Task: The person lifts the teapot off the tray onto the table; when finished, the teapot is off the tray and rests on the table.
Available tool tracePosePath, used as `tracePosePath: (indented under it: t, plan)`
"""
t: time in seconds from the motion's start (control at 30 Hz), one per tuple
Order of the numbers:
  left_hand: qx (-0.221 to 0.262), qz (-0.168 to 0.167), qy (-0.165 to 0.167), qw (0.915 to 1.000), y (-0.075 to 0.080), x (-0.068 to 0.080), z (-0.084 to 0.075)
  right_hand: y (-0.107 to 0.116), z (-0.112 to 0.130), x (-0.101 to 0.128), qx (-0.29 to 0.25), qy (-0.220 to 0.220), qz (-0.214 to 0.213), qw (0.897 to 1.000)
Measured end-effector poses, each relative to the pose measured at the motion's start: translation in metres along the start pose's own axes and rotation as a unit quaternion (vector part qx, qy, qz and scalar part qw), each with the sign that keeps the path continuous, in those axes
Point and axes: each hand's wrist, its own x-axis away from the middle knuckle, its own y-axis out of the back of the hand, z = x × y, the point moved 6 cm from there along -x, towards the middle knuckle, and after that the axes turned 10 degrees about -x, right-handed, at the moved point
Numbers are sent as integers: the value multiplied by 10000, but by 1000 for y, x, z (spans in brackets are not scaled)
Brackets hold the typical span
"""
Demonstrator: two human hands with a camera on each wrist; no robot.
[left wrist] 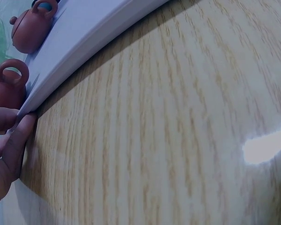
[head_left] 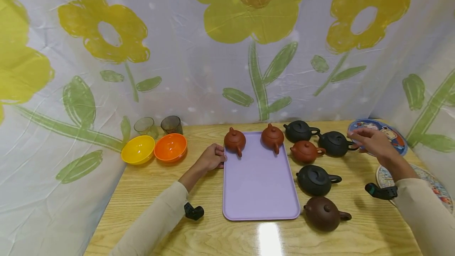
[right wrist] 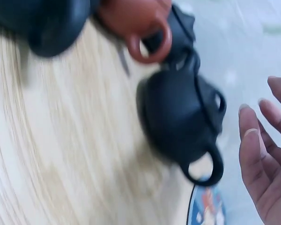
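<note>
My left hand (head_left: 212,157) pinches the left edge of a lilac tray (head_left: 261,185), thumb and fingers on its rim, as the left wrist view shows too. Two reddish-brown teapots stand at the tray's far end, one in the left corner (head_left: 235,140) and one in the right corner (head_left: 272,137). Over at the right, my right hand (head_left: 371,142) hovers with loosely bent fingers, holding nothing. Nearest to it is a black teapot (head_left: 334,144), whose handle (right wrist: 214,165) points toward the hand in the right wrist view.
Right of the tray stand another black teapot (head_left: 299,131), a reddish teapot (head_left: 305,151), a black teapot (head_left: 314,180) and a dark brown teapot (head_left: 322,213). Yellow (head_left: 138,149) and orange bowls (head_left: 171,147), with two glasses (head_left: 172,125) behind, sit left. Round patterned mats (head_left: 394,139) lie far right.
</note>
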Motion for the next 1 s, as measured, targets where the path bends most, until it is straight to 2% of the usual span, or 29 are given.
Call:
tracePosePath:
  t: [0.3,0.57,0.83,1.0]
  plan:
    - [-39,-21,29,10000,0,0,1,-47,44,2,-328,257,607,9973]
    - [101,-4,5,9999,0,-1,0,-111,80,2,-697,128,1143,9909]
    - [72,-41,-37,10000,0,0,0,-172,100,-9,-697,-113,1490,9863]
    - [30,-30,-52,10000,0,-1,0,-203,113,-16,-710,-178,1601,9844]
